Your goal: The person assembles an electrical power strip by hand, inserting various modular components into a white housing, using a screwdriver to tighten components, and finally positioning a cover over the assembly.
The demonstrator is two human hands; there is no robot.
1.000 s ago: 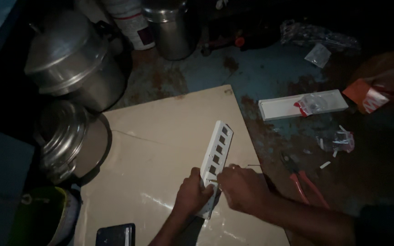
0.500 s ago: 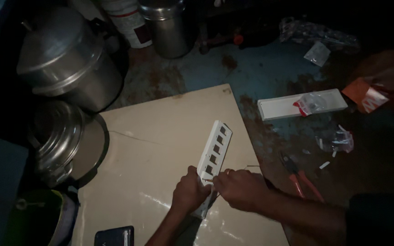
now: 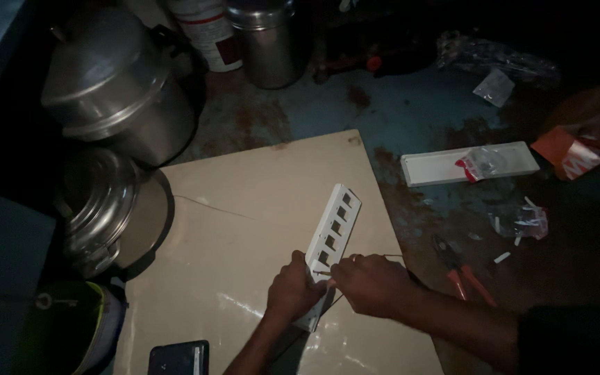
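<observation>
A long white plastic frame with several square openings [image 3: 334,228] lies slanted on a beige board [image 3: 244,229]. My left hand [image 3: 293,290] grips the frame's near end from the left. My right hand [image 3: 369,281] pinches something small at the same end, fingers closed against the frame; a thin dark wire [image 3: 390,257] runs from it to the right. The near tip of the frame is hidden under both hands.
Red-handled pliers [image 3: 461,269] lie right of the board. A white strip with a plastic bag [image 3: 470,164] lies farther back. Steel pots [image 3: 116,90] and a lidded tin [image 3: 102,208] crowd the left. A dark phone [image 3: 178,357] sits at the board's near edge.
Both hands stay on the frame's near end with only slight finger shifts. The camera view has drifted a little.
</observation>
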